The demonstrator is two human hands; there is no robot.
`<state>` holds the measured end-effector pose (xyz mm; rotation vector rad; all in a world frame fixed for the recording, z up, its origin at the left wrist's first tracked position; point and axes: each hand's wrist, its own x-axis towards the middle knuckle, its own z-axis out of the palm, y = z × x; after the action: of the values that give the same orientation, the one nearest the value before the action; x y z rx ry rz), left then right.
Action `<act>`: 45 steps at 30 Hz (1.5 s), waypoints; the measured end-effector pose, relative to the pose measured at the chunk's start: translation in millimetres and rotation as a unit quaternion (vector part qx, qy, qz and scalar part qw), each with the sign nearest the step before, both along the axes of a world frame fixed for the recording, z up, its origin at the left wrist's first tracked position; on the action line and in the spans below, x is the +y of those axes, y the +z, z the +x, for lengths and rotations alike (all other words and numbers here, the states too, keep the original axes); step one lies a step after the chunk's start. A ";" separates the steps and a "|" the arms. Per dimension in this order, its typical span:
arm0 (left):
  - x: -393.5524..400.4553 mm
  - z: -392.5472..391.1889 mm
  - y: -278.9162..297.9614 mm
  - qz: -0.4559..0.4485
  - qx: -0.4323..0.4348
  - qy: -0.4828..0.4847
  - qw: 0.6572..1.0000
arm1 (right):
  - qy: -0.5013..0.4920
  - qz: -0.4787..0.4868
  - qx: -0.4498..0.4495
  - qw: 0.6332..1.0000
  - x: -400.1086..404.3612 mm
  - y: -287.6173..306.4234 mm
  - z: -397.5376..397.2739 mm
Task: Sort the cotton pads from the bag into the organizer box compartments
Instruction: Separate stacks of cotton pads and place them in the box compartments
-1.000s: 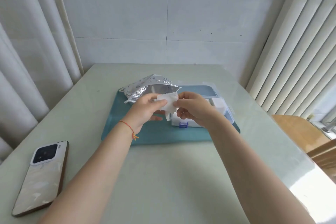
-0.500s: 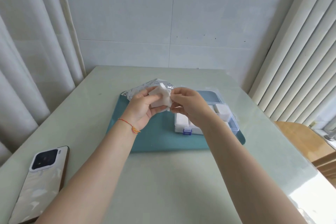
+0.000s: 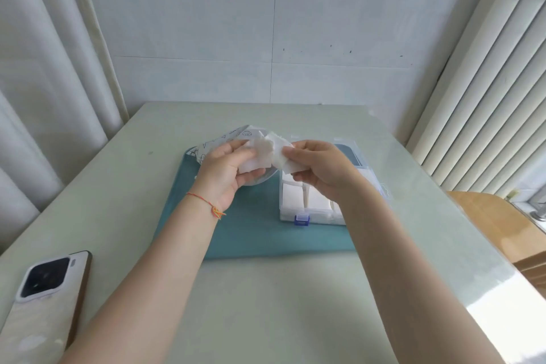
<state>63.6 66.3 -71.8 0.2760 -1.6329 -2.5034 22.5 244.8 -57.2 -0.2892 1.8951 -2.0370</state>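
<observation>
Pale green surface, teal mat (image 3: 254,233). Your left hand (image 3: 224,174) and right hand (image 3: 322,168) both pinch cotton pads (image 3: 271,154) above the bag (image 3: 227,139), beside the box (image 3: 298,210). Light, soft, clingy: grip 1 corner, peel apart.

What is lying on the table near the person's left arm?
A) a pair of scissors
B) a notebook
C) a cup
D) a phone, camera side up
D: a phone lies camera side up on the table, beside the left arm, away from the mat.
</observation>
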 end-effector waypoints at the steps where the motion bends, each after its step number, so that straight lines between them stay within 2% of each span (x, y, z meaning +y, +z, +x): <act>1: -1.8 -1.0 -0.2 -0.006 -0.004 0.018 1.000 | -0.007 0.004 0.006 1.000 4.2 0.8 -1.6; 5: -2.8 -1.6 0.0 -0.067 0.002 0.057 0.996 | -0.013 -0.007 0.021 1.000 14.7 7.1 -2.0; 8: 1.4 1.9 3.1 -0.138 0.026 0.082 0.987 | 0.029 -0.059 0.039 0.997 13.3 15.5 3.7; 12: 5.4 8.4 10.0 -0.151 0.037 0.034 0.987 | 0.049 -0.129 0.042 0.990 7.5 21.8 8.6; 17: 7.9 12.4 14.8 -0.101 0.008 -0.026 0.994 | 0.009 -0.016 0.031 0.999 4.2 13.0 7.2; 21: 6.5 7.5 13.8 -0.055 -0.007 -0.063 0.996 | 0.038 0.016 0.021 0.999 2.0 12.5 8.3; 27: 9.2 5.6 4.9 -0.122 -0.004 -0.007 0.992 | 0.078 0.046 0.017 0.996 0.1 14.6 12.8; 31: 1.3 2.5 3.1 -0.170 -0.024 0.028 0.985 | -0.027 0.022 0.022 0.999 6.4 15.6 5.1; 33: -3.5 3.3 2.5 -0.213 -0.030 0.003 0.977 | -0.047 0.004 0.037 0.998 12.3 16.3 0.7; 37: -3.5 7.4 3.9 -0.273 -0.047 -0.086 0.957 | -0.004 0.011 0.060 0.998 19.3 16.5 -1.6; 41: -0.4 10.9 7.4 -0.292 -0.049 -0.138 0.945 | 0.085 0.090 0.109 0.986 18.6 14.5 -0.8; 45: -1.1 13.9 10.1 -0.301 -0.058 -0.167 0.937 | 0.089 0.178 0.159 0.967 19.5 16.1 2.2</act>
<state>77.4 65.2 -61.7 0.0740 -2.5732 -2.0590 24.7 264.3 -41.1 -0.6980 2.2848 -1.5691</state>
